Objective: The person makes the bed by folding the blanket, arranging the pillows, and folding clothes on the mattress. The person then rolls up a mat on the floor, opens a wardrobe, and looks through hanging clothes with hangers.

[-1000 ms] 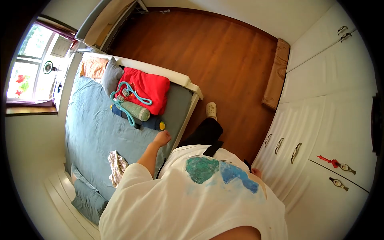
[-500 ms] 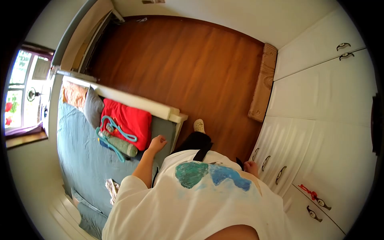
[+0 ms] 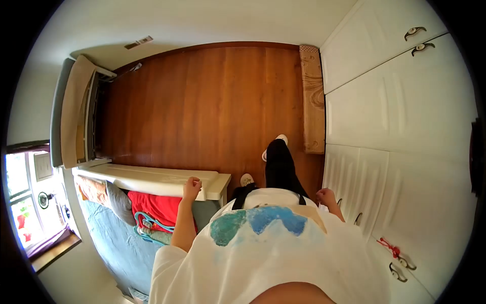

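My left hand [image 3: 192,188] is raised near the cream bed rail [image 3: 152,178], fingers loosely curled, with nothing visible in it. Just below it on the bed lies a red folded cloth [image 3: 154,206], with a light-blue strap [image 3: 144,223] and a green roll [image 3: 161,236] beside it. Out to the right, my right hand [image 3: 325,195] hangs by my side near the white cabinet; its fingers are bent and too small to make out fully. My shirt [image 3: 268,258] has green and blue patches.
Wooden floor [image 3: 202,111] stretches ahead. A long brown box-like piece [image 3: 313,101] lies against the white cabinets [image 3: 374,106] at right. An upholstered folded frame [image 3: 73,111] stands at left, by the window [image 3: 33,197]. A grey pillow [image 3: 119,204] lies on the bed.
My view has turned toward the floor and right wall, and the bed has shifted down and left. Both my hands have swung as I walk, and my feet have moved forward.
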Motion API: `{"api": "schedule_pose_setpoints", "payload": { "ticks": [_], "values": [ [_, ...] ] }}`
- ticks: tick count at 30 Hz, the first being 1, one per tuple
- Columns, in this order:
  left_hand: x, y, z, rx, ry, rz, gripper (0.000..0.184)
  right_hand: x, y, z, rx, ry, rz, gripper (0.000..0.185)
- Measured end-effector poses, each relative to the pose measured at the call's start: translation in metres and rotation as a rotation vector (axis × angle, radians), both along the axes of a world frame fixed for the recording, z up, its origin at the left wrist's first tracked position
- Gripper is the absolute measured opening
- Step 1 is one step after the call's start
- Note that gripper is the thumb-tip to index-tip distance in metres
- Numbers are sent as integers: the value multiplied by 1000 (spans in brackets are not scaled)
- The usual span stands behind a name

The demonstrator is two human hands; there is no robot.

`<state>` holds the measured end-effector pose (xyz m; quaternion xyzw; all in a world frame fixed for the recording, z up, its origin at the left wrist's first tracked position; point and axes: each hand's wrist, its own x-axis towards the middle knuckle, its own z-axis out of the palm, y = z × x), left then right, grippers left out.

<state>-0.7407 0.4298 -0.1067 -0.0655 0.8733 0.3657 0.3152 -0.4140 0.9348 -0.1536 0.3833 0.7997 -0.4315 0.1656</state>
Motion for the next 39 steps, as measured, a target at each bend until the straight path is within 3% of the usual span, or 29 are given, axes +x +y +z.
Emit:
{"api": "schedule_pose_setpoints", "payload": {
  "ticks": [2,5,7,11,12,13,17,21,23,25,28,31,34,36,39],
  "values": [
    [-12,12,-11,44,48,-32,18,-23,29,-10,-94,-202,-10,13],
    [-20,57,9,82,-135,124,18,-73,60,-36,-94,-53,-114,13],
    [-26,84,8,46,-191,30,19,-108,72,-42,-67,98,-112,14],
    [-56,169,17,-75,2,-303,24,-214,70,14,-44,232,-78,15],
    [-65,191,13,-51,-12,-327,25,-233,69,23,-230,197,-217,14],
    [-71,206,9,-30,-30,-354,26,-242,66,26,-418,163,-361,14],
    [-88,260,-16,-33,-24,-812,39,-240,54,-7,-566,99,-562,11],
    [-100,297,-48,-200,-19,-1080,44,-202,47,-87,-459,-36,-762,14],
    [-109,313,-60,-276,-38,-1150,47,-170,46,-149,-393,-93,-855,17],
    [-112,335,-61,-331,-29,-1260,46,-134,44,-216,-90,-290,-822,26],
    [-117,353,-74,-387,-28,-1363,44,-93,54,-321,5,-477,-1000,36],
    [-123,374,-85,-404,-47,-1386,42,-112,96,-347,108,-551,-961,41],
    [-131,388,-94,-426,-32,-1402,40,-103,119,-412,23,-433,-1028,52],
    [-139,392,-102,-429,-16,-1401,40,-94,124,-450,59,-356,-1274,65],
    [-148,388,-116,-372,28,-1329,41,-86,127,-481,43,-256,-1353,80]
  ]
}}
